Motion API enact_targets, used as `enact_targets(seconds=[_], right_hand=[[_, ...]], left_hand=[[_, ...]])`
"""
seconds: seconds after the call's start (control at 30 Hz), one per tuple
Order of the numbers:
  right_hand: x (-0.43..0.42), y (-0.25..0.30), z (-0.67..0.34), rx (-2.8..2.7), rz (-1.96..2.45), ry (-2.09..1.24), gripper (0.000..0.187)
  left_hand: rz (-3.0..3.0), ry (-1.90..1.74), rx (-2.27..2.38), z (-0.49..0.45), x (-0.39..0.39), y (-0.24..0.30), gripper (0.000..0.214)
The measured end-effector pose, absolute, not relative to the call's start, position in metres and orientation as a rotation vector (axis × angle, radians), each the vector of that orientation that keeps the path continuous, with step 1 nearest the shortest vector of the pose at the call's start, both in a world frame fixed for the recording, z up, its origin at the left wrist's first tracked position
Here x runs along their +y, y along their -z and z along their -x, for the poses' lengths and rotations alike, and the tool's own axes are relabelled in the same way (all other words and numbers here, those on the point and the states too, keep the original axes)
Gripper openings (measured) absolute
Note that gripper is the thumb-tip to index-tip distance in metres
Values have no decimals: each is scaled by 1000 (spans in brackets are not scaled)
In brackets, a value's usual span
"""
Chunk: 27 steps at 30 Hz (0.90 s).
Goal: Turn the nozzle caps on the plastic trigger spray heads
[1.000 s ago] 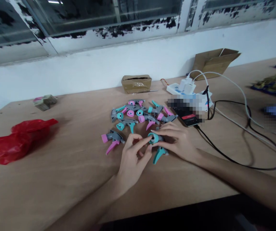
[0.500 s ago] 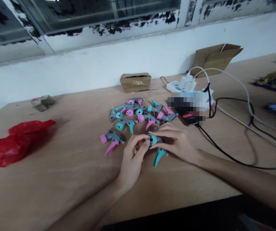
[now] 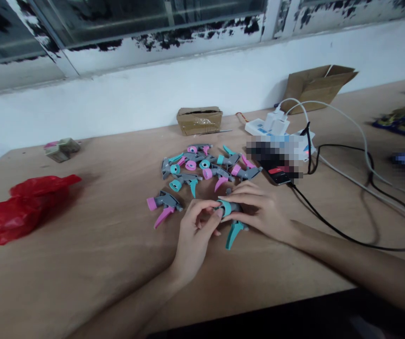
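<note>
A grey trigger sprayer head (image 3: 235,234) with a teal collar and teal lever is between my two hands, low over the table. My right hand (image 3: 262,207) is closed around its grey body from the right, so much of the body is hidden. At the collar's open end, the thumb and index finger of my left hand (image 3: 197,230) pinch the rim; whether a small part sits between those fingertips I cannot tell. Just left of my left hand lies a sprayer head with pink collar and lever (image 3: 165,207). Several more pink and teal sprayer heads (image 3: 184,181) are heaped behind.
A phone (image 3: 276,169) with a black cable lies right of the heap, near a white power strip (image 3: 257,127) with plugged chargers. Cardboard boxes (image 3: 199,123) stand along the wall. At the left are a red plastic bag (image 3: 29,207) and a small bundle (image 3: 61,149).
My left thumb has shifted slightly at the collar, whose opening now shows less. The sprayer head has turned a little in my hands. Everything else stays put.
</note>
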State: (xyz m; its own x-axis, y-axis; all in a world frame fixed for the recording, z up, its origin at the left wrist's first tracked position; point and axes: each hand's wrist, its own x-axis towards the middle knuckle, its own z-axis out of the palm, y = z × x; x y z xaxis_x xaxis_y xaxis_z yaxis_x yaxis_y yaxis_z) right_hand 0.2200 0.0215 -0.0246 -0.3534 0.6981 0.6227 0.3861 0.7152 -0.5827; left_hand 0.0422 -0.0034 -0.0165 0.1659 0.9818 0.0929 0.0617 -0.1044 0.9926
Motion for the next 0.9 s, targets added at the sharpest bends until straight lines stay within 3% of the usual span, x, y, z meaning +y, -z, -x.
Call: enact_targets(seconds=[0.43, 0.9], right_hand=[[18, 18, -220, -2017, 775, -331, 35], [20, 23, -224, -2094, 771, -340, 32]], left_hand=[[-1550, -1171, 1102, -37, 1, 18, 9], [-1853, -921, 1151, -29, 13, 10, 10]])
